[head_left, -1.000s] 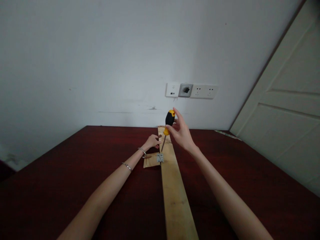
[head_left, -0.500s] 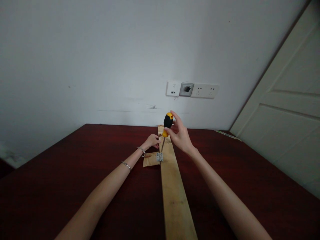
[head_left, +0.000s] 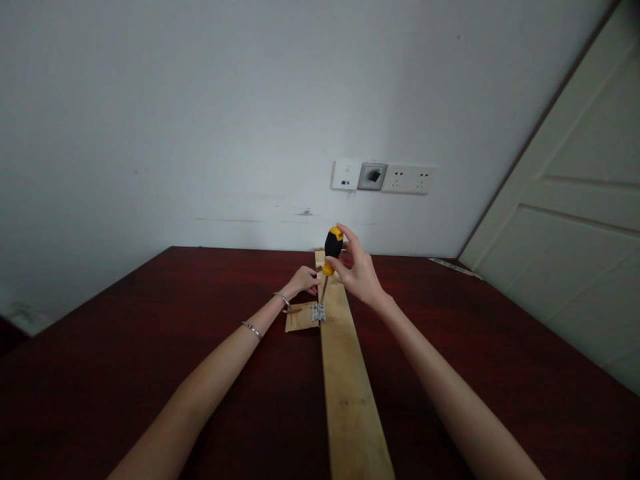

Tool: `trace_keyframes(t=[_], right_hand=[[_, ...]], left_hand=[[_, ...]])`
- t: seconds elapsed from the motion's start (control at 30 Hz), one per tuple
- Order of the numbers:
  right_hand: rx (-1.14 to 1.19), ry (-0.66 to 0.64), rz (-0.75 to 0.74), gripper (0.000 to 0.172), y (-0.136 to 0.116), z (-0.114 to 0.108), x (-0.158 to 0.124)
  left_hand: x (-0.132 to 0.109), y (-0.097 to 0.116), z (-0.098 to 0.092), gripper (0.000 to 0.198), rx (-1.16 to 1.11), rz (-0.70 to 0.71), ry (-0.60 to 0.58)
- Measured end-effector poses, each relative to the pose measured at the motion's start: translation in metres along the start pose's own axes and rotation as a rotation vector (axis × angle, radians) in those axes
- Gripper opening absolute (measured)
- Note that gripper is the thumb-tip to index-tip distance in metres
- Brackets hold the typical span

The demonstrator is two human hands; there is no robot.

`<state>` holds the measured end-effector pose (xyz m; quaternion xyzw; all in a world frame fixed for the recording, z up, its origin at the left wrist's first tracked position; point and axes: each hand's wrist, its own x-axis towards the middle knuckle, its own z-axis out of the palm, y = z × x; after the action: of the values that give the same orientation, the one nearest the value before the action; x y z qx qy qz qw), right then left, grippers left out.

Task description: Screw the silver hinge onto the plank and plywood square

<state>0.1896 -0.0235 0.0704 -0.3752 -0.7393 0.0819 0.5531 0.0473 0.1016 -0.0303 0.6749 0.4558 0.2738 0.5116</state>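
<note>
A screwdriver [head_left: 333,244] with a black and yellow handle is held by my right hand [head_left: 361,274], its fingers closed around the handle. The shaft points down, slightly tilted, with its tip at a small metal hinge [head_left: 319,312]. That hinge spans a long wooden plank [head_left: 349,380] and a short wooden piece [head_left: 301,317] lying to its left. My left hand [head_left: 303,280] is closed on the plank's left edge, just beyond the short piece; some of its fingertips are hidden.
The dark red tabletop [head_left: 225,373] carries the plank, which runs from near me to the white wall [head_left: 250,120]. Wall sockets [head_left: 406,179] sit above the table's back edge. A white panelled door [head_left: 575,220] stands on the right, with a thin strip [head_left: 455,268] near it.
My right hand and the screwdriver have shifted very slightly left, the tip still at the hinge. My left hand stays at the plank's edge.
</note>
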Motion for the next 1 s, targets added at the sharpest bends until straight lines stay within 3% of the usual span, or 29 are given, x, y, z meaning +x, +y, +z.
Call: trace_keyframes(t=[1.0], right_hand=[[-0.068,-0.034,-0.058,0.064,-0.0002,0.0,0.0011]], left_hand=[[-0.0015,0.0016,0.0006,0.011,0.0,0.002,0.022]])
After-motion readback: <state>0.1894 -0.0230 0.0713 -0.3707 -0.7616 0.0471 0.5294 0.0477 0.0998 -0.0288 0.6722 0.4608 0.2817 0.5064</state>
